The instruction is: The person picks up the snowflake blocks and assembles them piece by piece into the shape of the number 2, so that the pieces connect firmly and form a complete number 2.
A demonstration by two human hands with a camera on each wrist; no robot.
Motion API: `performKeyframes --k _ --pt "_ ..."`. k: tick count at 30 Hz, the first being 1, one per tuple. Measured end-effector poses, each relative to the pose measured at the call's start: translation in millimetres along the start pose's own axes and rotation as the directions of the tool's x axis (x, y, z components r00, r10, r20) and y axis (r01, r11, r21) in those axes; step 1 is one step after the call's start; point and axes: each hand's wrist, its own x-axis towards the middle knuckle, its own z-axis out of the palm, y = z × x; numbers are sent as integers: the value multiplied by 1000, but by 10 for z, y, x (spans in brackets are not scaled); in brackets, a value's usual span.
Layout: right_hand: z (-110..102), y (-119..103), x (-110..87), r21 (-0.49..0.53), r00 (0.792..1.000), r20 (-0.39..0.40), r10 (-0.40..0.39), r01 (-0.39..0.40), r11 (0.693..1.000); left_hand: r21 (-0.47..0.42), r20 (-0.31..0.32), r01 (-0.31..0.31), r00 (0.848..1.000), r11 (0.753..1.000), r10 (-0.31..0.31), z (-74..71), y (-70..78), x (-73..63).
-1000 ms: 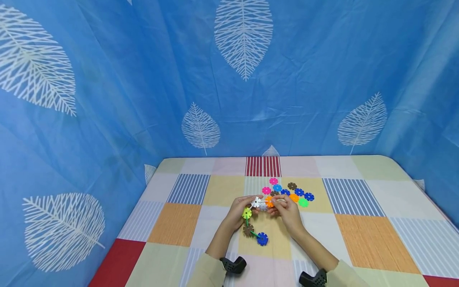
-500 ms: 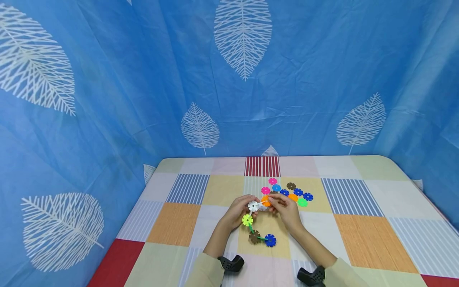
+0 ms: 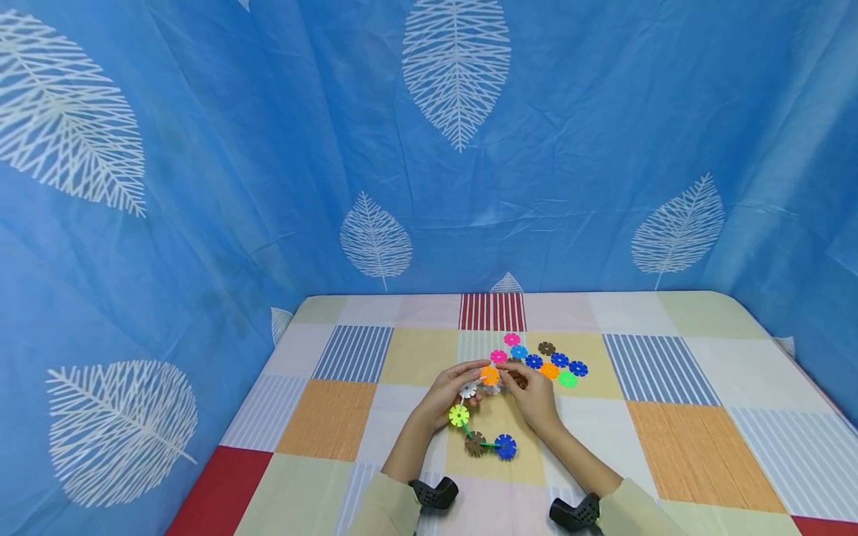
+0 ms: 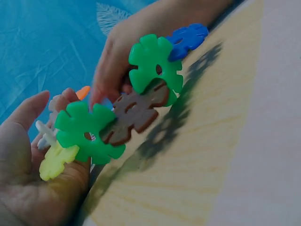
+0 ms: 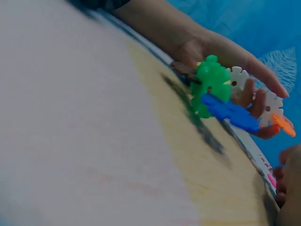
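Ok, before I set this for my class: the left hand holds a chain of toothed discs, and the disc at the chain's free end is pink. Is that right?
Not quite: the colour is wrong. The left hand does hold the chain, but at its free end is a blue disc, as the head view shows.

The head view looks forward and down over the surface (image 3: 704, 439) from farther back. Each wrist view is low, close and tilted. All three see the flower chain (image 3: 459, 415).
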Motion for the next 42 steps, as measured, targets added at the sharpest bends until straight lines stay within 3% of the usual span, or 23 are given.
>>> performKeyframes --k 4,7,11,15,19,22,25,31,37,42 --pt "14 -8 -35 -236 997 48 -61 71 969 -31 -28 -1 1000 1000 1 15 -18 19" --pt "13 -13 -55 -287 994 78 -71 90 954 -38 -74 4 997 999 -7 33 -30 33" --pt "-5 1 -54 -197 993 74 -86 100 975 -26 -137 13 990 1000 -16 45 -42 43" --pt "-38 18 -53 -30 997 -1 -79 79 996 -9 -170 7 985 1000 -9 52 -44 48" --pt "-61 24 -74 124 995 -86 -44 54 991 -19 -181 4 983 1000 -7 59 -44 50" --pt "-62 11 -101 207 993 -101 -54 74 976 -31 -188 12 982 999 -18 66 -41 49" --pt "-50 -2 -121 229 990 -97 -101 121 966 -30 -189 11 982 999 -16 68 -35 49" --pt "-38 -23 -123 175 976 -116 -187 205 963 -23 -163 12 987 1000 -15 50 -30 53" --pt "-33 -9 -108 133 964 -123 -237 253 958 11 -140 12 990 1000 -11 77 25 25" --pt "-41 -53 -106 139 965 -101 -241 253 957 45 -150 -3 989 999 10 114 96 -37"
